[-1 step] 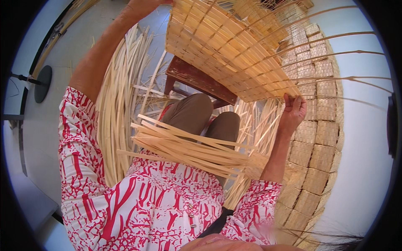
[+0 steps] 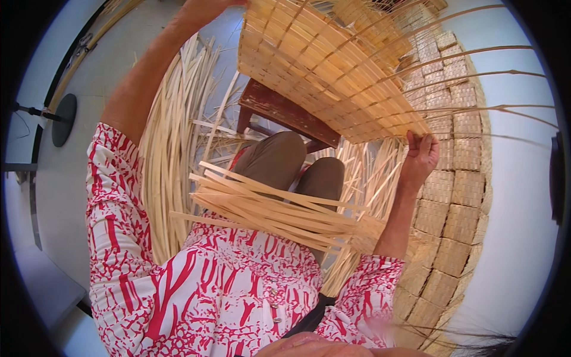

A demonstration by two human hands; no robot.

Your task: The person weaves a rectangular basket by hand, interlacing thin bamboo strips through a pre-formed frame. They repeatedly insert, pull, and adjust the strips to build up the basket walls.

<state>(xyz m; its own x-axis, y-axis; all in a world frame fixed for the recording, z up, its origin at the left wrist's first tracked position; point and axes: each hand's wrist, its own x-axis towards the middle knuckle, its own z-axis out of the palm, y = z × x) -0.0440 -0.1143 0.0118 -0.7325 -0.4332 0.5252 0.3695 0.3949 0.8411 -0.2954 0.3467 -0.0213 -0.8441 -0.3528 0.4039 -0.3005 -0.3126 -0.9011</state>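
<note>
Woven panel of flat tan strips: tilting above the far side of the red-brown wooden stool, its lower edge overlapping the stool's top in this view. Cannot tell whether it is resting on the wood or hanging clear of it.

Right hand, to the right of the stool: thumb and fingers are pinching the panel's near right corner. Left hand, beyond the stool and to its left: reaching to the panel's far left corner, but the top of the view is cutting off the fingers, so cannot tell whether they are gripping.

Progress, by my reading: the body of the panel is showing a close, even weave with narrow darker strips crossing it, so that stretch is looking done. Long thin strips are jutting past its right edge, well right of the stool, running bare; that end is seeming unfinished, with weaving or trimming left.

Around it: loose strips are lying across the lap, on the near side of the stool, unwoven. A heap of longer strips is spreading left of the stool. Stacked woven pieces are lining the area well right of it.
</note>
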